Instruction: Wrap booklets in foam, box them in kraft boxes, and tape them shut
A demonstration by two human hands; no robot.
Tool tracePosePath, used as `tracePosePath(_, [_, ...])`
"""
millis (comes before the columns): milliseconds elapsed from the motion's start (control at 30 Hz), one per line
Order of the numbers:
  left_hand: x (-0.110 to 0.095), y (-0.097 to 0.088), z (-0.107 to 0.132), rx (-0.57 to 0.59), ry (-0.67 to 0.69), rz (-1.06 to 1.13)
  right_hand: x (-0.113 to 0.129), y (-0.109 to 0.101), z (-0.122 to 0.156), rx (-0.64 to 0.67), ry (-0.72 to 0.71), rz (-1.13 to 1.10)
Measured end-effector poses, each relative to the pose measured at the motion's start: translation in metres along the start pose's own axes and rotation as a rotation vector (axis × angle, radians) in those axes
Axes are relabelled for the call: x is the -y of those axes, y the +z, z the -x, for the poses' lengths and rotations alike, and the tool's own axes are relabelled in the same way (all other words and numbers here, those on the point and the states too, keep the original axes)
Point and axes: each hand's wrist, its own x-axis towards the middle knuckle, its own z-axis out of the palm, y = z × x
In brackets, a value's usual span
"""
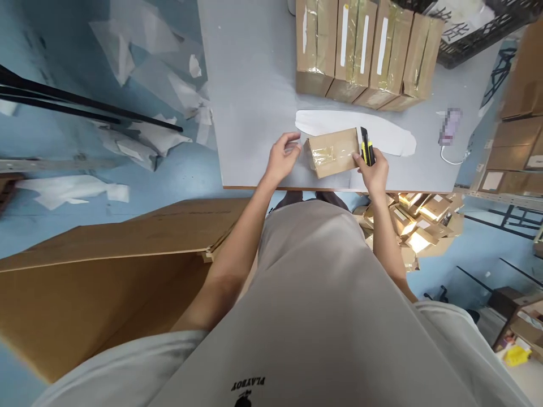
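Observation:
In my right hand [375, 173] is a black and yellow box cutter [367, 148], gripped between thumb and fingers. The same hand touches the right end of a small cardboard box [335, 154] with clear tape over its left end. My left hand [283, 158] is off the box's left side, fingers apart and slightly curled, holding nothing. Under and behind the box a white sheet [388, 134] lies on the grey table [250, 85].
Several taped cardboard boxes [352, 85] stand in a row at the table's back, beside a black crate [475, 45]. A blurred purple object [450, 125] with a cable lies right. A large open carton [127, 249] is at left; opened boxes [424, 220] are piled below right.

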Motion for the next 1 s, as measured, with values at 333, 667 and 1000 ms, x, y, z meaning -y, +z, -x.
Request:
tracePosePath(333, [-0.055, 0.002, -0.028, 0.157, 0.117, -0.007, 0.064, 0.022, 0.067, 0.018, 0.060, 0.076])
tracePosePath(667, [-0.048, -0.001, -0.038, 0.179, 0.109, 0.011, 0.093, 0.037, 0.062, 0.149, 0.064, 0.270])
tracePosePath(1000, [-0.047, 0.002, -0.036, 0.151, 0.096, 0.023, 0.123, 0.038, 0.063, 0.214, 0.132, 0.460])
